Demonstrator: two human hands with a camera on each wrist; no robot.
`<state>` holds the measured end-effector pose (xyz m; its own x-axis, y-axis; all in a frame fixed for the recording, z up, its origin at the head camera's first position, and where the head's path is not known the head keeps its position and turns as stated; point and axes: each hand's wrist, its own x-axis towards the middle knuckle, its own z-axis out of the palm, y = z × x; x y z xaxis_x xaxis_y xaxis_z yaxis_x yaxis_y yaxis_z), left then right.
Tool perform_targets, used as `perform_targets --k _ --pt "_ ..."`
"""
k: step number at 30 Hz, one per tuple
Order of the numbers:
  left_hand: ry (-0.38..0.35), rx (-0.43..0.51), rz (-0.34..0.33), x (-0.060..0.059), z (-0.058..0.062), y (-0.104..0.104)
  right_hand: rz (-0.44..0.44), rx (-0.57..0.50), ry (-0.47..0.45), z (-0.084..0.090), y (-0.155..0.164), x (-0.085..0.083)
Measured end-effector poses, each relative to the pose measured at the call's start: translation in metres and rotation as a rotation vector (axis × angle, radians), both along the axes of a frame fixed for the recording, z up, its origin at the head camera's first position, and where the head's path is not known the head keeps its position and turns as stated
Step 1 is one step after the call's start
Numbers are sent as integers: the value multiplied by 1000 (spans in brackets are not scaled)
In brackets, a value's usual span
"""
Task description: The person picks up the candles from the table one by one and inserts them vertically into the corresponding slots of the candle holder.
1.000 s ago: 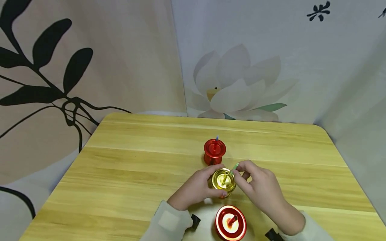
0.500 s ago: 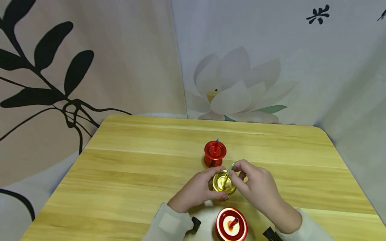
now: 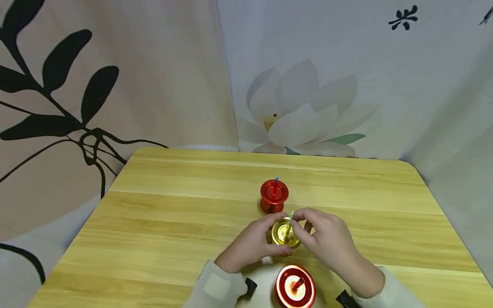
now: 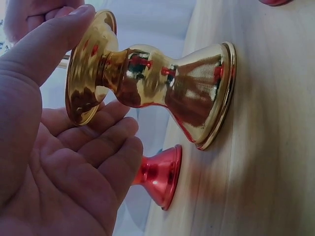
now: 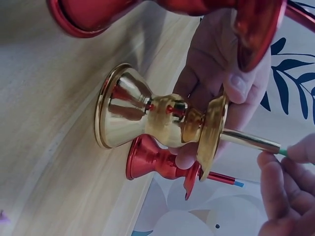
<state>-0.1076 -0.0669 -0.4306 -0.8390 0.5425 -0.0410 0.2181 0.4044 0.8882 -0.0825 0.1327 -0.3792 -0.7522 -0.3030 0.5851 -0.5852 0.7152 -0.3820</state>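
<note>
Three candle holders stand on the wooden table, and ours is the gold holder, the middle one. With it as the clock's centre in the head view, the far red holder, a blue candle in its stem, lies between 11 and 12, and the near red holder near 6.

We judge the green candle the likeliest trouble: its end meets the mouth of the gold stem, and we cannot tell how deep it sits. A slanting push could snap something so thin, or let it slip off the narrow rim; a hard one could tip the holder and knock its red neighbours.

Our right hand, at 3 o'clock, is nearly closed, thumb and forefinger together in a pinch on the candle. Our left hand, between 8 and 9, is far wider, thumb and fingers parted around the gold dish, the thumb against its rim; how firmly it grips, we cannot tell.
</note>
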Motion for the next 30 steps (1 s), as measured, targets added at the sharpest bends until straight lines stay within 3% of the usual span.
perform_targets --k 8,21,30 --pt "29 -10 1 2 -1 3 -6 -3 -29 -1 7 4" --pt "122 -3 55 10 -1 -5 -33 32 -71 -3 24 12" --pt "177 -66 95 23 6 -18 -42 35 -209 -7 39 19"
